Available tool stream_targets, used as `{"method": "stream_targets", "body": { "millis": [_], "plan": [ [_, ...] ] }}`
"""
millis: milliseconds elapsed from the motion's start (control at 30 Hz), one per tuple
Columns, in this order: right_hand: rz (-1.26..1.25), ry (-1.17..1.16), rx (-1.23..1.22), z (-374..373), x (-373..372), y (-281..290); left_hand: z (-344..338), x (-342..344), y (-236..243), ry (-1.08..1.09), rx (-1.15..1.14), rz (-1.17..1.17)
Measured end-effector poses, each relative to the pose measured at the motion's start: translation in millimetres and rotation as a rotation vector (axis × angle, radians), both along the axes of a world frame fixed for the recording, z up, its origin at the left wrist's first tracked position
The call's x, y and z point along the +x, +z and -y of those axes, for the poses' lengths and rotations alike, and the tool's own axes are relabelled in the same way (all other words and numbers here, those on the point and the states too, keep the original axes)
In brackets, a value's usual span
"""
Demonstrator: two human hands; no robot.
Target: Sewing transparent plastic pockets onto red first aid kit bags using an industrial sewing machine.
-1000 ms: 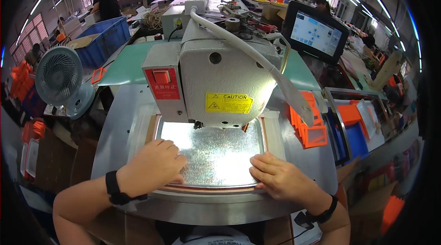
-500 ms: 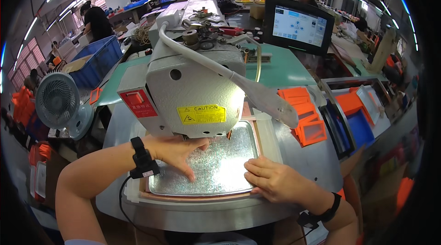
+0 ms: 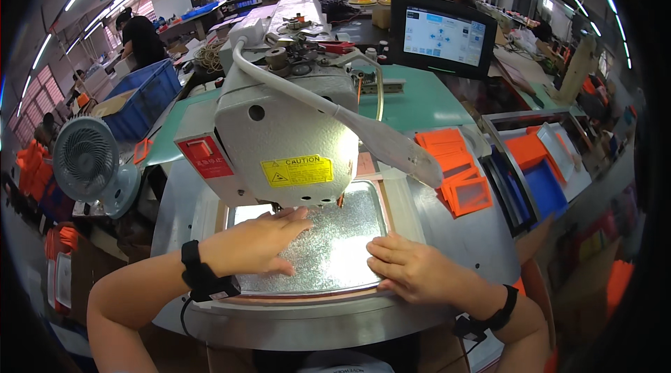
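Note:
A shiny silvery rectangular sheet [image 3: 335, 250] with rounded corners lies inside a flat frame [image 3: 400, 216] under the head of a grey sewing machine [image 3: 290, 128]. My left hand [image 3: 255, 241] is open, palm down over the sheet's left part, its thumb apart from the fingers. Those fingertips reach close to the underside of the machine head. At the sheet's right edge, my right hand [image 3: 412, 268] rests with its fingers side by side and slightly bent, the tips on the rim. Nothing shows gripped in either hand. Black bands with small boxes circle both wrists.
Orange rectangular frames [image 3: 454, 163] lie at the right of the metal table [image 3: 458, 247], near trays of orange and blue pieces [image 3: 545, 184]. A screen [image 3: 444, 36] stands behind. On the left are a fan [image 3: 87, 163] and a blue crate [image 3: 143, 97]. Other people work farther back.
My left hand has turned flatter, its fingers now stretched forward and to the right beneath the machine head. The right hand stays at the sheet's right edge. The view has shifted slightly.

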State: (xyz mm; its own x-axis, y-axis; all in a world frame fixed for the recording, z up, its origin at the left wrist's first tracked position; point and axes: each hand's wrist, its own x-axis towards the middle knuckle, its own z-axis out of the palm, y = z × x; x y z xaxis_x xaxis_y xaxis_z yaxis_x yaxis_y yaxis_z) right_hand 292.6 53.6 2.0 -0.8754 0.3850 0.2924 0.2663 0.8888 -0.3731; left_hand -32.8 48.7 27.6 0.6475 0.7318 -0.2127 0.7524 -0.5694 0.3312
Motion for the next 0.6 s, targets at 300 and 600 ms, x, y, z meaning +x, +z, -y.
{"method": "stream_targets", "body": {
  "millis": [300, 600],
  "plan": [
    [-0.125, -0.072, -0.1, -63, 12, -12, 7, 5, 0, 0.036, -0.069, -0.066],
    [0.358, -0.164, -0.042, -88, -1, 11, 4, 11, 12, 0.025, -0.206, -0.135]
  ]
}}
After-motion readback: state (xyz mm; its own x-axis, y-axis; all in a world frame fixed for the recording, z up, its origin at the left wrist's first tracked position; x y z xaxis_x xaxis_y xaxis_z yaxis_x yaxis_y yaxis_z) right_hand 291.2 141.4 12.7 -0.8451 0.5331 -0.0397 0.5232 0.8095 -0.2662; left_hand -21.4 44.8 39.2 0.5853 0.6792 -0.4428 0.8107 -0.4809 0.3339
